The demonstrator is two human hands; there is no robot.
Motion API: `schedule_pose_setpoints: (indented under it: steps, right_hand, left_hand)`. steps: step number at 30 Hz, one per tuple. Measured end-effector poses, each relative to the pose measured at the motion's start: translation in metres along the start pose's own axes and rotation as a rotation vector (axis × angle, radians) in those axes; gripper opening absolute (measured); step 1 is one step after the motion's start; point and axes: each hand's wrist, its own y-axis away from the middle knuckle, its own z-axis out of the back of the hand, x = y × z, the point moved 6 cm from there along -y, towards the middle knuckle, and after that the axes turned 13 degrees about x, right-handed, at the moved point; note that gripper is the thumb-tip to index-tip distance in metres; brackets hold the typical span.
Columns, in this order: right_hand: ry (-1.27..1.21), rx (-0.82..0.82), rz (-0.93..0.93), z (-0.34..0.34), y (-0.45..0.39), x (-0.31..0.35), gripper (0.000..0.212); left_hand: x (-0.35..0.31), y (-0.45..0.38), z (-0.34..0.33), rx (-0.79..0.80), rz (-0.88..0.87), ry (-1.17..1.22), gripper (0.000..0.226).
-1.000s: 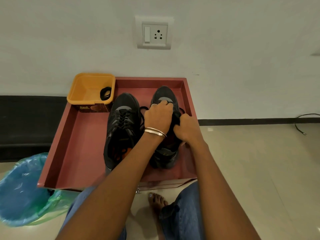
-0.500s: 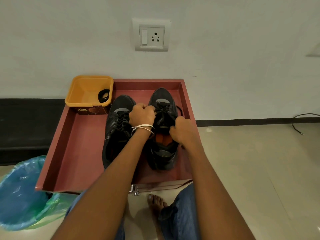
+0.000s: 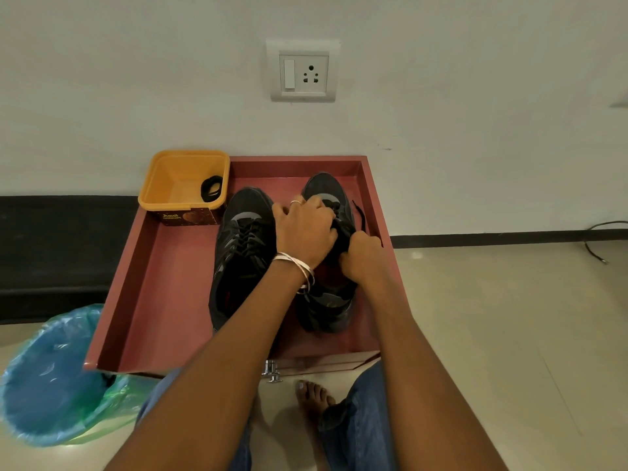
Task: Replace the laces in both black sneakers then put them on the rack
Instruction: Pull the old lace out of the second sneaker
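Two black sneakers side by side in red tray (image 3: 142, 287). Left hand (image 3: 306, 229) and right hand (image 3: 363, 256) close together on right sneaker (image 3: 326, 300), fingers curled into its laces (image 3: 358, 214); left sneaker (image 3: 243, 253) laced.

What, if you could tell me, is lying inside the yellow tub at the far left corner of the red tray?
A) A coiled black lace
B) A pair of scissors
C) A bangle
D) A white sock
A: a small black coil lies against the right wall of the yellow tub, which holds nothing else visible.
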Motion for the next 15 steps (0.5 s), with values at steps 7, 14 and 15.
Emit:
schedule_pose_setpoints:
  steps: [7, 14, 15]
  right_hand:
    - [-0.034, -0.023, 0.001, -0.004, -0.002, 0.000, 0.021]
    - [-0.051, -0.003, -0.046, -0.005, -0.002, -0.001, 0.021]
    - [-0.053, -0.001, -0.052, -0.005, -0.002, -0.001, 0.018]
  left_hand:
    - [0.006, -0.005, -0.006, -0.002, 0.065, 0.185, 0.021]
    - [0.029, -0.008, -0.019, 0.192, 0.264, 1.053, 0.008]
    - [0.033, -0.008, -0.020, 0.212, 0.314, 1.144, 0.010]
